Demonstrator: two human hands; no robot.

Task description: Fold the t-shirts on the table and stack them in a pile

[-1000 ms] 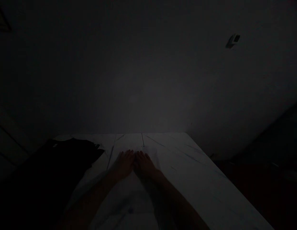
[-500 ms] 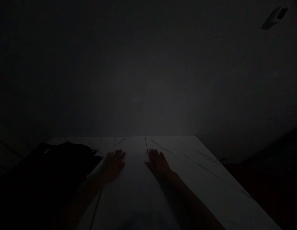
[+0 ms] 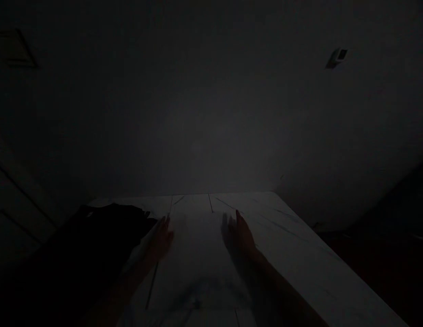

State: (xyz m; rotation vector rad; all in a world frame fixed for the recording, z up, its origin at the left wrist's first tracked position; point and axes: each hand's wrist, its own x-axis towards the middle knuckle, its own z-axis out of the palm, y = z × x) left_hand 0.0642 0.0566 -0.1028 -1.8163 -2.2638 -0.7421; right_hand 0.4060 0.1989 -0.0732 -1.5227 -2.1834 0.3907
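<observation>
The picture is very dark. Between my hands lies a flat white piece, likely folded cloth [image 3: 200, 247], with a blurred bluish curved mark near its close edge; its exact kind is hard to make out. My left hand [image 3: 160, 243] is at its left side, fingers stretched and somewhat smeared, holding nothing. On the other side, my right hand [image 3: 243, 236] is tilted on edge with straight fingers, and casts a shadow toward the white piece. Whether either hand touches the piece, I cannot tell. A black garment [image 3: 105, 236] with a small pale label lies left of my left hand.
Everything rests on a white marble-patterned table [image 3: 293, 245] with dark seams. Its far edge meets a plain grey wall [image 3: 204, 118]. A small device [image 3: 337, 56] is mounted on the wall at upper right. Dark reddish floor [image 3: 375, 268] shows beyond the right edge.
Both hands lay flat, palms down, before. My right hand has moved right and turned on edge, widening the gap between the hands. The view has shifted, showing more of the white piece's near end.
</observation>
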